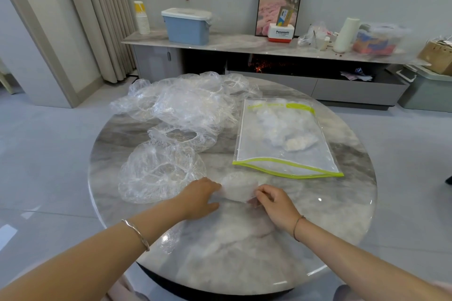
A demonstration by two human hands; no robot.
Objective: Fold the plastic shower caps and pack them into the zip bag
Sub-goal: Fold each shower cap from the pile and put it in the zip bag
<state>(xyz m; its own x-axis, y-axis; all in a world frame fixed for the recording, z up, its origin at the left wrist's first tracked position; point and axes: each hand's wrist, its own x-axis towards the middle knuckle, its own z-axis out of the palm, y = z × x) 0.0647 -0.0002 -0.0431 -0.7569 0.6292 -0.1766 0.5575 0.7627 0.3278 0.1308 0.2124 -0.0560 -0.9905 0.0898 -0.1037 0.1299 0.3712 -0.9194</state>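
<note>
A folded clear shower cap (pixel 236 187) lies on the round marble table (pixel 244 247) between my hands. My left hand (pixel 199 197) holds its left end and my right hand (pixel 275 203) pinches its right end. An unfolded cap (pixel 156 173) lies just left of my left hand, another (pixel 181 138) behind it, and a heap of several clear caps (pixel 186 100) sits at the far left of the table. The zip bag (pixel 283 139), clear with a lime-green edge, lies flat at the right with folded caps inside.
Behind the table runs a low grey cabinet (pixel 244 44) carrying a blue lidded box (pixel 187 25), a framed picture (pixel 280 5), a paper roll (pixel 346 34) and clutter. Curtains (pixel 102 19) hang at the left. Grey tiled floor surrounds the table.
</note>
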